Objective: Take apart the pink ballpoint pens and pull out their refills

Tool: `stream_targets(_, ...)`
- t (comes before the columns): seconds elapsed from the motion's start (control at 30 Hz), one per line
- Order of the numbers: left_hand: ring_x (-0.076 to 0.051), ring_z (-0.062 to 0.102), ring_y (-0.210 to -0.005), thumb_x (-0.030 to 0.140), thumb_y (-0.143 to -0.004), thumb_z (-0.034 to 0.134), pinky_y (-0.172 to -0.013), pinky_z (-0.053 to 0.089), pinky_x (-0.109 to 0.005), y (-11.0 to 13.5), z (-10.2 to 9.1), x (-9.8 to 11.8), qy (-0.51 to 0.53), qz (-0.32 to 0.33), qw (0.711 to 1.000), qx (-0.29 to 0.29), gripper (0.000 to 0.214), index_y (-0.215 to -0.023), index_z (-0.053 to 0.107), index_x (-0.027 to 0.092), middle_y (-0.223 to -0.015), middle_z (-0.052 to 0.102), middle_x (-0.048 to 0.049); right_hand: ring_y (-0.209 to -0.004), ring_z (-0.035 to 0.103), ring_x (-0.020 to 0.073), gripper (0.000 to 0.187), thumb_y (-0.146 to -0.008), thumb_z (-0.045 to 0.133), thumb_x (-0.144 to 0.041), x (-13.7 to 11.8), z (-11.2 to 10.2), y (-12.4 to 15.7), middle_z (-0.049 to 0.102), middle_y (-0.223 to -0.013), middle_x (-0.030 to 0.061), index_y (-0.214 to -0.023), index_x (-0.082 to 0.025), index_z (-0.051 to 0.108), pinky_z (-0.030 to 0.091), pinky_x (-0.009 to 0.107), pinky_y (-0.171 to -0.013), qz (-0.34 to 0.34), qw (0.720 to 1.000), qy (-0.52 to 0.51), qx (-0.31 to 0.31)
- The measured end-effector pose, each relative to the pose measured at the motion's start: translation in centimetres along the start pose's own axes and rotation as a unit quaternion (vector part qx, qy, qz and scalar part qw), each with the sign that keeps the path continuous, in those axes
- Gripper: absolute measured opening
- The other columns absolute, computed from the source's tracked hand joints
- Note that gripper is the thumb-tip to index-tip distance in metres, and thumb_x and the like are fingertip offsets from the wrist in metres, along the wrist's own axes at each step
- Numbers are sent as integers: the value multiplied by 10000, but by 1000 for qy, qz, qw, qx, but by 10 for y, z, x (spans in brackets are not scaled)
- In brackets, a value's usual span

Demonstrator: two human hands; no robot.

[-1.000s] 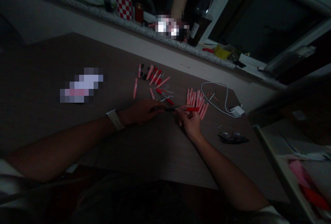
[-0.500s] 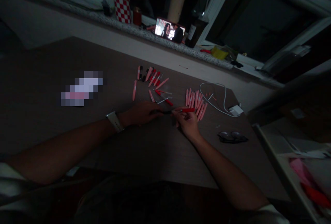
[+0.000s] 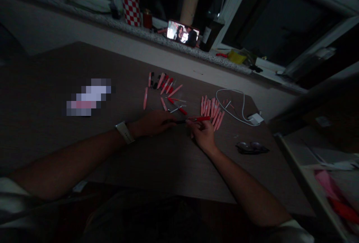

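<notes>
The scene is very dark. Both my hands meet over a brown table [image 3: 168, 168]. My right hand [image 3: 202, 134] pinches a red pen [image 3: 199, 119] that lies roughly level. My left hand [image 3: 155, 122], with a pale watch on its wrist, is closed on the pen's dark left end. Just right of the hands lies a row of several pink pens [image 3: 211, 107]. Behind the hands lies a scatter of pink and red pen parts [image 3: 166, 88], among them thin refills.
A white cable and charger [image 3: 254, 119] lie right of the pink pens. Folded glasses [image 3: 251, 147] rest near the table's right edge. On the stone ledge behind stand a lit phone [image 3: 183, 33], a red-checked cup [image 3: 132, 2] and bottles. A blurred patch sits on the table's left.
The hands and pen have stayed together and barely shifted. The camera tipped slightly, so the ledge and phone sit a little differently in view.
</notes>
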State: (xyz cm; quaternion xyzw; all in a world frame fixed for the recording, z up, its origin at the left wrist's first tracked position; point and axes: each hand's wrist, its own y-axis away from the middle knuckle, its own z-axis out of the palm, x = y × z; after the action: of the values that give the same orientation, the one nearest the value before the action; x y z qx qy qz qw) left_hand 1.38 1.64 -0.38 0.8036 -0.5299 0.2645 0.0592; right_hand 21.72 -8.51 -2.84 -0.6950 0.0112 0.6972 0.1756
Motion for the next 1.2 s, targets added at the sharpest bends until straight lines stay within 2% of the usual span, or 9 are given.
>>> stream_targets(0.27, -185, 654, -942, 375, -990, 494, -847, 463, -282, 1, 1, -1, 10, 3, 1000, 10, 281, -1153, 663, 221, -1065, 708, -34, -364, 472, 56, 277, -796, 743, -411, -2, 1, 2, 681, -662, -33, -924, -192, 632, 336, 170, -323, -16, 998, -11, 55)
stream_targets(0.5, -179, 651, -937, 391, -998, 487, -815, 457, -271, 2, 0, 4, 19, -13, 1000, 9, 352, -1278, 599, 209, -1126, 701, -56, -378, 475, 50, 257, -810, 738, -386, -1, 0, 3, 667, -675, -41, -937, -193, 626, 350, 168, -341, -19, 999, -16, 30)
stream_targets(0.63, -182, 639, -932, 361, -1001, 486, -801, 451, -267, 3, 0, 4, 14, -2, 1000, 14, 335, -1257, 616, 189, -1095, 703, -68, -380, 468, 54, 256, -819, 728, -397, -1, 1, 4, 651, -659, -49, -947, -201, 625, 344, 172, -345, -22, 999, -17, 28)
stream_targets(0.93, -196, 636, -1023, 325, -1004, 484, -906, 449, -305, 3, 2, 0, 9, 18, 1000, 21, 289, -1195, 650, 186, -1127, 701, -65, -377, 451, 58, 252, -806, 735, -394, -3, 2, 4, 648, -651, -46, -933, -208, 623, 334, 184, -342, -31, 999, -7, 42)
stream_targets(1.2, -182, 642, -960, 327, -1003, 494, -881, 463, -304, 3, 1, 1, 2, 12, 998, 59, 277, -1130, 668, 154, -1069, 707, -79, -371, 420, 49, 238, -808, 732, -394, -3, 2, 3, 611, -608, -56, -898, -206, 616, 298, 171, -334, -29, 998, -21, 57)
